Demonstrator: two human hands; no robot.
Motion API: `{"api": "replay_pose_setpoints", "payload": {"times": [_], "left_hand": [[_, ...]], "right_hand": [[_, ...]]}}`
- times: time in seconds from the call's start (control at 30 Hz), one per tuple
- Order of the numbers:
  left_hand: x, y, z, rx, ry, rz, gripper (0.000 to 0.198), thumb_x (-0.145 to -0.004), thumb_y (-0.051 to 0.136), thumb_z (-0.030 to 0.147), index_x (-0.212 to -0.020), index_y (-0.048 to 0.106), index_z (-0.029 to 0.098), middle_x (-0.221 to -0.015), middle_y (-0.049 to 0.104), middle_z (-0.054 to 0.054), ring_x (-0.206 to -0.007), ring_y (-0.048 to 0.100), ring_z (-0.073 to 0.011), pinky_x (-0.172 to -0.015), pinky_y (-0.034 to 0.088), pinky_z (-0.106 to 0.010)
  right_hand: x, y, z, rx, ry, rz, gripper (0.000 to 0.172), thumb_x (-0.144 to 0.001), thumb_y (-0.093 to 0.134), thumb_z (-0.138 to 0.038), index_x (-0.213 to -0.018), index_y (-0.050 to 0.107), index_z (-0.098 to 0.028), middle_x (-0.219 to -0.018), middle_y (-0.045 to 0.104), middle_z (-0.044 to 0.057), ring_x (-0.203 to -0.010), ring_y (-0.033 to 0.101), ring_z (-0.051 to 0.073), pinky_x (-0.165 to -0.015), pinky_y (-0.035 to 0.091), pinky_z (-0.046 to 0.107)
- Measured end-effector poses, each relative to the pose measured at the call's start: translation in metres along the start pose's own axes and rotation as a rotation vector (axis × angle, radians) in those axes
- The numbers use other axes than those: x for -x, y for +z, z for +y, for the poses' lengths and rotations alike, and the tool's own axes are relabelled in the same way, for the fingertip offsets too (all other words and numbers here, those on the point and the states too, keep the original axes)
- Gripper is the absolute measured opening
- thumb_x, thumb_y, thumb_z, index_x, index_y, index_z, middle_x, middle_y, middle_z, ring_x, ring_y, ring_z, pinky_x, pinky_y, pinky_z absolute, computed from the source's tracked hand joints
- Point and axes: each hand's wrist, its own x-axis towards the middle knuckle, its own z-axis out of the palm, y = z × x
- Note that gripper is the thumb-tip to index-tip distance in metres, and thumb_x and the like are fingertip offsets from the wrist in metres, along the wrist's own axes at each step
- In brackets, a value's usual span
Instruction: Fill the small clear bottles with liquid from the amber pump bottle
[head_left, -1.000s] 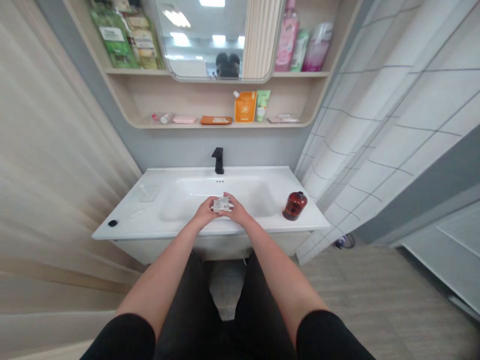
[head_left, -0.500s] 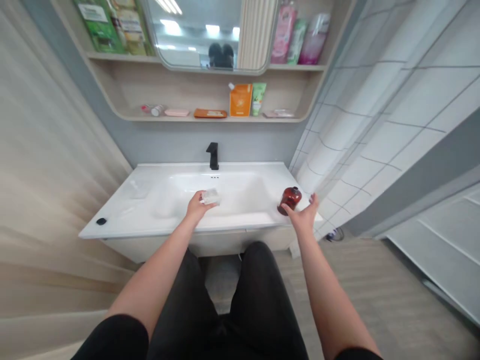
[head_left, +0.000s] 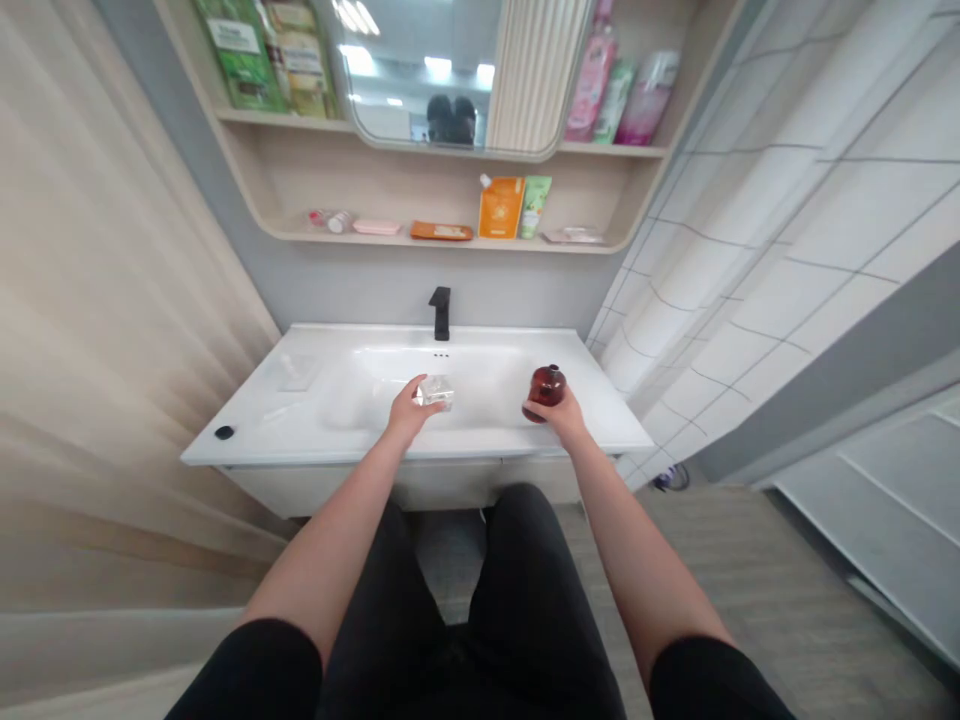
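The dark red bottle [head_left: 547, 388] is gripped around its lower part by the right hand [head_left: 561, 416], its fingers curled closely about it, and it is kept upright above the right side of the basin. Whether it is lifted clear of the surface cannot be told. The clear rectangular case [head_left: 436, 392] is held at its near side by the fingers of the left hand [head_left: 409, 411], narrowly closed, over the middle of the basin [head_left: 480, 385]. Whether the case is open or shut cannot be made out, and the state of the bottle's top is likewise too small to judge.

As matters stand, both items are occupied in separate hands and are kept well apart, with neither set down; nothing is shown to have been opened or emptied.

The white worktop [head_left: 315, 440] surrounds the basin, and a small black object [head_left: 223, 432] is placed near its left edge. A matt black faucet [head_left: 441, 312] is mounted behind the basin. Above it, an orange pouch [head_left: 500, 208] and a green tube [head_left: 534, 205] are stood on a curved wooden shelf [head_left: 300, 200], and a mirror [head_left: 420, 80] is fixed higher up. A white tiled wall [head_left: 825, 230] is seen to the right.
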Motion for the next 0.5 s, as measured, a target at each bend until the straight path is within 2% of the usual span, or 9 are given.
{"api": "replay_pose_setpoints", "payload": {"times": [0.13,0.27,0.37,0.5], "left_hand": [[0.003,-0.001,0.005,0.127,-0.019,-0.021,0.090,-0.059,0.104,0.029,-0.144,0.073,0.027,-0.137,0.074,-0.010,-0.132,0.068,-0.0350,-0.123,0.048,-0.054],[0.005,-0.006,0.009,0.266,-0.034,0.002,0.095,-0.056,0.102,0.027,-0.144,0.066,0.029,-0.134,0.070,-0.009,-0.130,0.068,-0.0309,-0.115,0.055,-0.048],[0.005,-0.011,0.013,0.364,-0.075,-0.010,0.094,-0.055,0.102,0.028,-0.139,0.058,0.033,-0.131,0.066,-0.006,-0.118,0.070,-0.0265,-0.097,0.062,-0.042],[0.003,-0.013,0.017,0.448,-0.127,-0.045,0.086,-0.056,0.100,0.029,-0.128,0.052,0.034,-0.136,0.063,-0.003,-0.114,0.070,-0.0246,-0.083,0.063,-0.036]], "right_hand": [[-0.001,0.064,-0.012,0.051,-0.025,-0.137,0.083,-0.058,0.100,-0.045,-0.132,0.069,-0.024,-0.118,0.083,0.008,-0.110,0.080,0.031,-0.109,0.061,0.051],[-0.001,0.114,-0.021,0.114,-0.062,-0.214,0.082,-0.057,0.101,-0.038,-0.131,0.069,-0.024,-0.116,0.084,0.005,-0.108,0.080,0.030,-0.107,0.062,0.049],[0.003,0.132,-0.024,0.134,-0.083,-0.286,0.078,-0.058,0.102,-0.035,-0.128,0.071,-0.024,-0.113,0.084,0.004,-0.106,0.080,0.030,-0.105,0.062,0.047],[0.010,0.133,-0.029,0.207,-0.116,-0.396,0.078,-0.060,0.103,-0.032,-0.131,0.071,-0.024,-0.114,0.085,0.005,-0.104,0.081,0.030,-0.101,0.063,0.045]]}}
